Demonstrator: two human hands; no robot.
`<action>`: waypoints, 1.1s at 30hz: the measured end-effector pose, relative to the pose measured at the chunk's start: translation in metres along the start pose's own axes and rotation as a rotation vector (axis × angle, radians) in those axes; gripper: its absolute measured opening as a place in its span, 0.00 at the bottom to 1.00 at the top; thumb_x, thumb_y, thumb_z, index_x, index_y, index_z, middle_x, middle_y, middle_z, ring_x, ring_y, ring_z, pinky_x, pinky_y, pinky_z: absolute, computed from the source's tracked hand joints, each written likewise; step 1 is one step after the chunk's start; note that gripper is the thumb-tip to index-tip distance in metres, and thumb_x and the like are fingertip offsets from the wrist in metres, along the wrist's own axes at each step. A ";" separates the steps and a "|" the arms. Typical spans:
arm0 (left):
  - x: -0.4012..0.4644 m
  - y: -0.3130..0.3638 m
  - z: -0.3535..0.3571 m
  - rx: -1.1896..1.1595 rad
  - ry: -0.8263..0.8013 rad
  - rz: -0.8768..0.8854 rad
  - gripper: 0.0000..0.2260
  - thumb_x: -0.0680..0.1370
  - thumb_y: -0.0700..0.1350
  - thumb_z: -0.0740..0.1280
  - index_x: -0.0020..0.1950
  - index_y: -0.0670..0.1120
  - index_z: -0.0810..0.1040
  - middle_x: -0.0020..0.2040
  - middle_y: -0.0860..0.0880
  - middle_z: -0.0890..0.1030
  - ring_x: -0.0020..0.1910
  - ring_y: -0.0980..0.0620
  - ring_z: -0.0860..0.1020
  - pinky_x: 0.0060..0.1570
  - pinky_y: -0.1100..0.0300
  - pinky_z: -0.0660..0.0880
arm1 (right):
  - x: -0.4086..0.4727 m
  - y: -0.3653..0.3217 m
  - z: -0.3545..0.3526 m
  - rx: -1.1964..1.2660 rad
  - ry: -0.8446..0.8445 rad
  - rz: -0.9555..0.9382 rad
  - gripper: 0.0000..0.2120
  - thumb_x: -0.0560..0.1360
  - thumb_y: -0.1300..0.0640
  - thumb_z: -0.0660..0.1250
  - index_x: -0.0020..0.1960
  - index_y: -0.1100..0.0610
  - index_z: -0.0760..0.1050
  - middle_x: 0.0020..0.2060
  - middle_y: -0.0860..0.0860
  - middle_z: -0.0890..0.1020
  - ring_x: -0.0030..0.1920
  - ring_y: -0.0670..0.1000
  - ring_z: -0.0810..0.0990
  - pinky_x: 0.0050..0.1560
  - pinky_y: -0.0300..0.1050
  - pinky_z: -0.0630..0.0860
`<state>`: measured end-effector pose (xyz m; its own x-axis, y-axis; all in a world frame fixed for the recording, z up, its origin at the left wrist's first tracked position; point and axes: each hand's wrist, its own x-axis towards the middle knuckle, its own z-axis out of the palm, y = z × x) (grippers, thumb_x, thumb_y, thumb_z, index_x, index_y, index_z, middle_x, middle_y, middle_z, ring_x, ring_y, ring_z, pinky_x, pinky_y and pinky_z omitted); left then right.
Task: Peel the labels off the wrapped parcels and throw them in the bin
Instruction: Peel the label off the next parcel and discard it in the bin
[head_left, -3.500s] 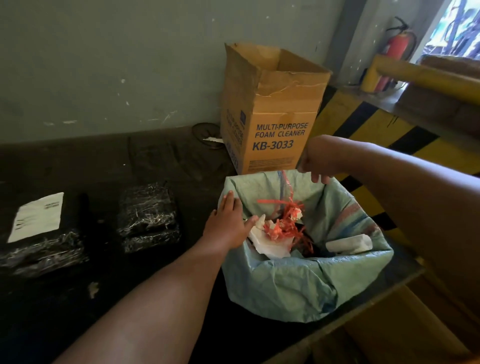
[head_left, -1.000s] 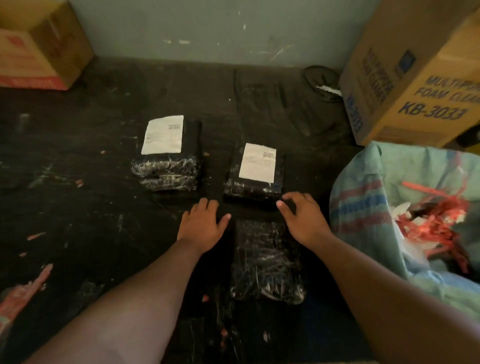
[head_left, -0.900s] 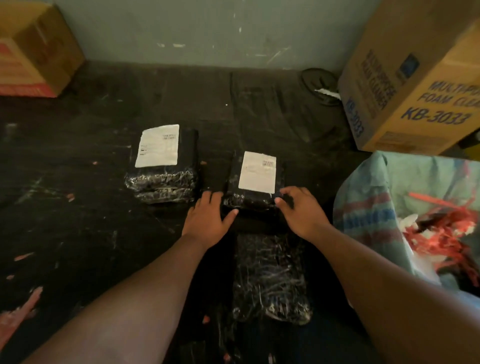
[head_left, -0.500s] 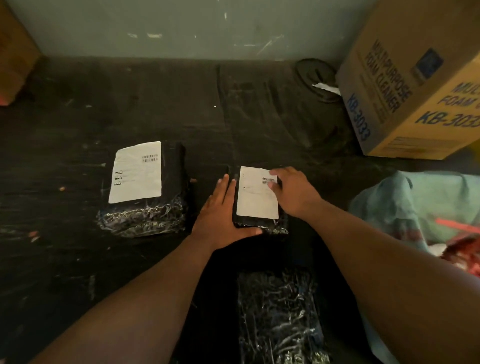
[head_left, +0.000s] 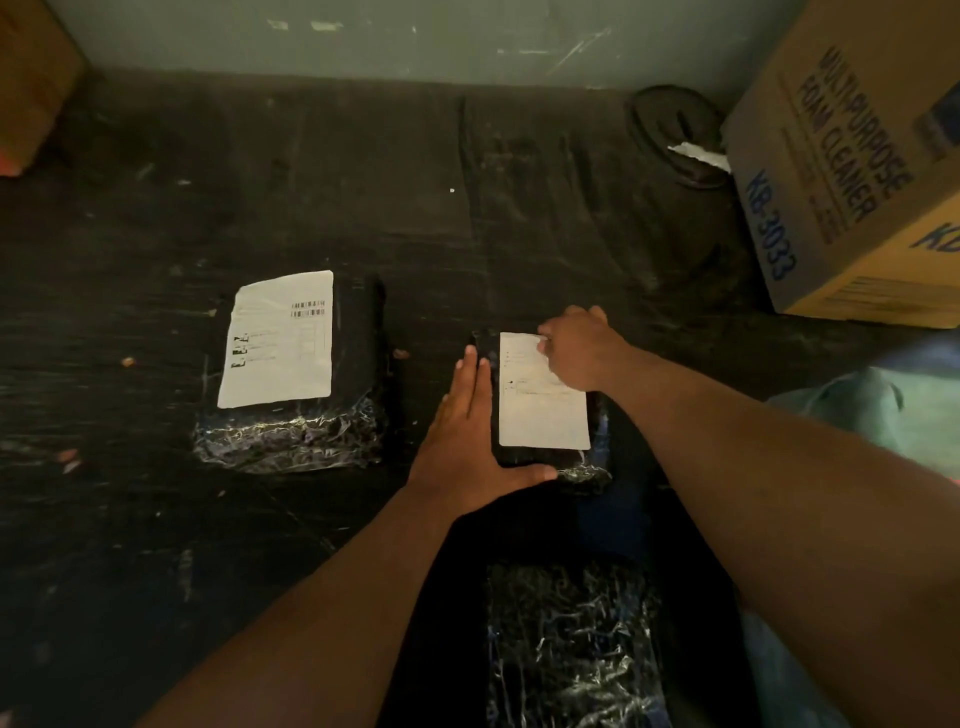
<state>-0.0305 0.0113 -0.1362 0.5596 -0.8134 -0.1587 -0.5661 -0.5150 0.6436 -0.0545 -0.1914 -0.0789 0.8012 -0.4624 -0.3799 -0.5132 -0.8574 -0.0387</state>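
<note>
My left hand (head_left: 470, 447) lies flat against the left side of the middle parcel (head_left: 540, 462) on the dark surface (head_left: 363, 182), fingers straight and together, thumb spread along its near edge. My right hand (head_left: 582, 348) rests on the far right corner of that parcel's label (head_left: 540, 410), fingers curled onto the corner. A second labelled parcel (head_left: 296, 374) lies to the left, an unlabelled one (head_left: 571, 639) nearest me, the bin (head_left: 883, 410) to the right
</note>
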 end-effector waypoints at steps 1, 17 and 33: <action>0.001 -0.001 0.002 -0.009 -0.009 -0.005 0.65 0.64 0.73 0.74 0.83 0.46 0.36 0.81 0.55 0.29 0.80 0.57 0.32 0.81 0.48 0.47 | 0.000 0.000 0.000 -0.020 0.022 -0.006 0.17 0.82 0.53 0.56 0.67 0.56 0.73 0.63 0.53 0.76 0.65 0.55 0.70 0.70 0.52 0.59; 0.002 0.000 0.003 -0.001 -0.037 -0.045 0.66 0.64 0.72 0.75 0.83 0.48 0.34 0.79 0.58 0.26 0.79 0.57 0.31 0.79 0.51 0.44 | 0.007 0.007 -0.001 0.371 0.108 0.126 0.17 0.78 0.51 0.66 0.66 0.51 0.75 0.63 0.52 0.78 0.60 0.53 0.77 0.60 0.46 0.75; 0.002 -0.002 0.004 0.004 -0.036 -0.040 0.66 0.64 0.72 0.75 0.83 0.48 0.35 0.79 0.59 0.26 0.80 0.58 0.33 0.76 0.56 0.45 | 0.015 -0.002 0.000 0.582 0.099 0.134 0.03 0.76 0.57 0.69 0.49 0.50 0.80 0.48 0.50 0.82 0.44 0.46 0.78 0.46 0.39 0.76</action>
<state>-0.0310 0.0090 -0.1408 0.5601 -0.8011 -0.2111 -0.5461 -0.5486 0.6332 -0.0416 -0.1969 -0.0847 0.7286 -0.6006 -0.3292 -0.6731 -0.5387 -0.5067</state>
